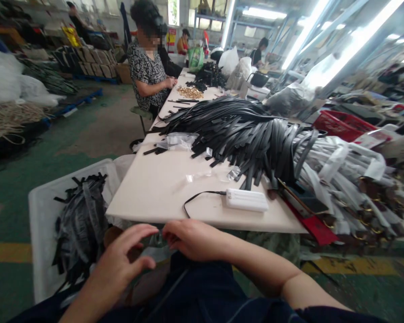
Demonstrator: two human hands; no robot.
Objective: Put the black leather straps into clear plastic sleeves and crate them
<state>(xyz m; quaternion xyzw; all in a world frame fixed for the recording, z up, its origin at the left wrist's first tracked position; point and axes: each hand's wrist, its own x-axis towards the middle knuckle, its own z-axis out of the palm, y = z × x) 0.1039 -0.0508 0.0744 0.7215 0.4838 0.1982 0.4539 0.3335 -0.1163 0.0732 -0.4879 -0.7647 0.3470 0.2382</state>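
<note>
My left hand (126,253) is held over my lap at the table's near edge, its thumb and fingers curved and apart with nothing visible in them. Close beside it, my right hand (188,238) has its fingers curled together and pointing down. Something clear shows faintly between the two hands, but I cannot tell whether the right fingers hold it. Just beyond the hands, a white power bank (246,200) with a black cable (202,194) lies on the white table (148,193). Behind it spreads a big heap of black straps (235,130).
A white bin (37,237) of plastic-wrapped black strips (84,224) stands at left. Clear plastic scraps (178,141) lie by the straps. White-wrapped straps (343,166), a phone (303,197) and a red basket (340,125) are at right. A co-worker (151,67) sits farther along the table.
</note>
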